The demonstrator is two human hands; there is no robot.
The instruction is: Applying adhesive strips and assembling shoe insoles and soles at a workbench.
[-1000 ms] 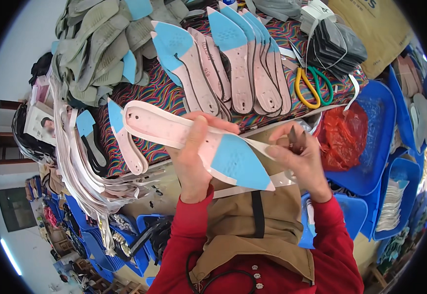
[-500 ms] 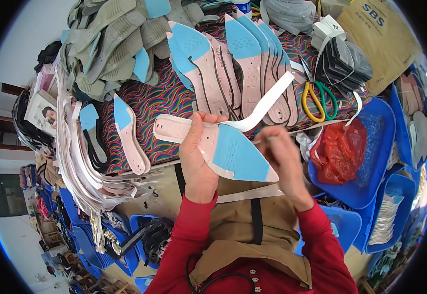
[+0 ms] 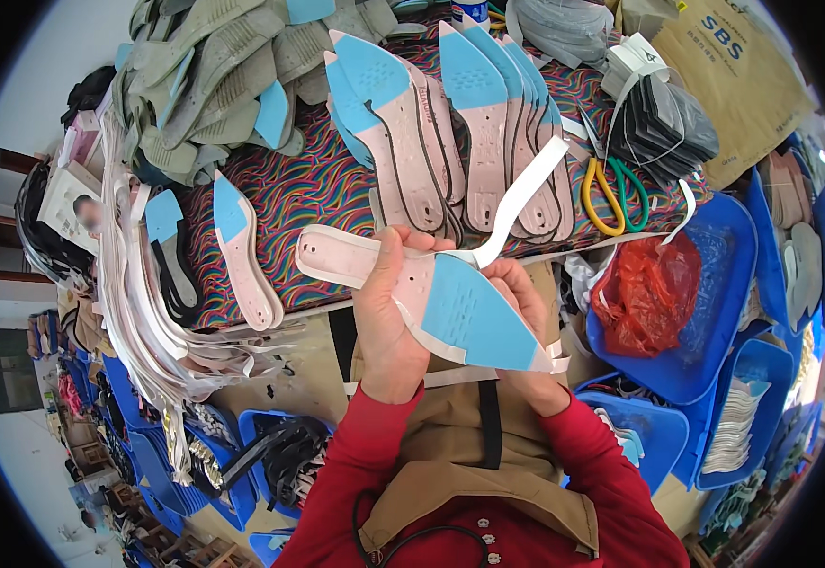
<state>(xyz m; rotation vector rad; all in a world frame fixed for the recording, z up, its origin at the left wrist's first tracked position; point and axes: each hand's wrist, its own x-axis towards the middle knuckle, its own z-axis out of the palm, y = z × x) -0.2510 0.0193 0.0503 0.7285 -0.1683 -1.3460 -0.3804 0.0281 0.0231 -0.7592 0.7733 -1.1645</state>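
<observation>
My left hand (image 3: 391, 333) is closed round the middle of a pink shoe insole (image 3: 337, 257) with a pale blue pointed toe part. The thumb lies on its top face and the fingers go underneath. Behind the blue part, my right hand (image 3: 524, 298) is closed at the insole's far edge, its fingers partly hidden. A white strip (image 3: 529, 194) rises from that edge and bends up to the right. White edging runs along the insole's near side and heel. Pairs of similar insoles (image 3: 401, 156) stand in rows beyond my hands.
Left on the patterned cloth (image 3: 304, 204) lie a pink insole pair (image 3: 242, 251) and hanging white strips (image 3: 133, 284). Grey insoles (image 3: 223, 85) pile up at the back left. Yellow-and-green-handled scissors (image 3: 611, 194) lie right, near a blue tray (image 3: 730, 275) holding a red plastic bag (image 3: 649, 293).
My right hand has moved left and in behind the insole's blue part, where it now grips the edge. The insole's toe has dipped slightly toward me.
</observation>
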